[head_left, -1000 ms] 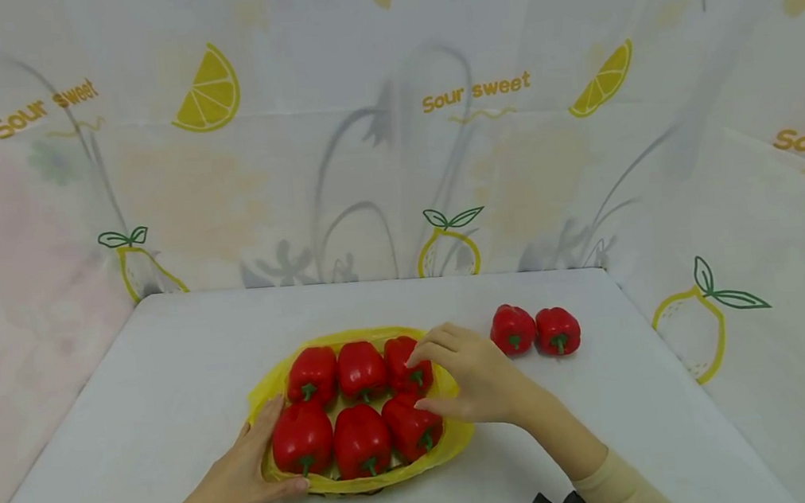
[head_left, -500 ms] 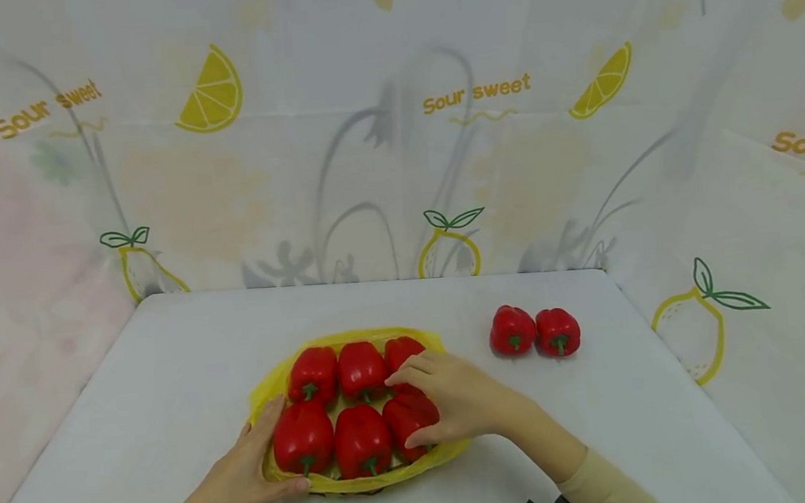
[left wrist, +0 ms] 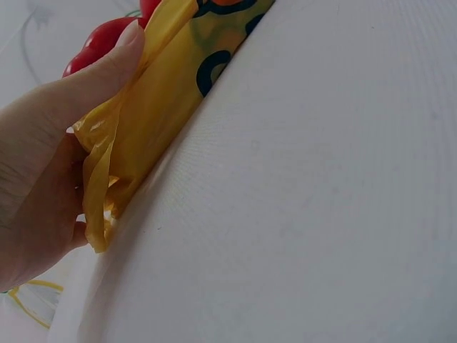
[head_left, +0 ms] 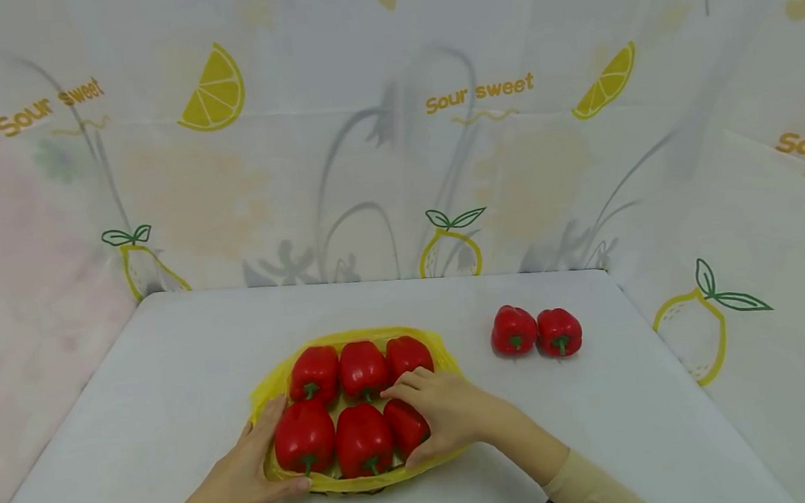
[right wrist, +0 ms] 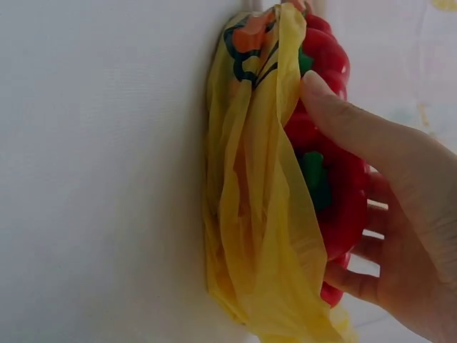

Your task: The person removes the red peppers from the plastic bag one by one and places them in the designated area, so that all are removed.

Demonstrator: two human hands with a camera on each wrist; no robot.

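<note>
Red bell peppers with green stems lie in two rows inside an open yellow plastic bag [head_left: 358, 484] on the white table. My left hand [head_left: 238, 475] holds the bag's left end, its thumb along the front and its fingers at the side. In the left wrist view, the thumb [left wrist: 107, 71] lies over the bag's edge. My right hand [head_left: 445, 413] curls round the front right bell pepper [head_left: 404, 429], fingers over its top and thumb low near the bag's edge. That pepper's right side is hidden by the hand. The back right bell pepper [head_left: 409, 354] sits just behind the fingers.
Two more red bell peppers, a left one [head_left: 513, 330] and a right one [head_left: 559, 332], stand side by side at the back right of the white table [head_left: 190, 366]. Behind the table hangs a printed cloth [head_left: 337, 161] with lemon drawings.
My right hand has moved left and towards the front, from between the right-hand peppers onto the front right one. The left hand has stayed in place.
</note>
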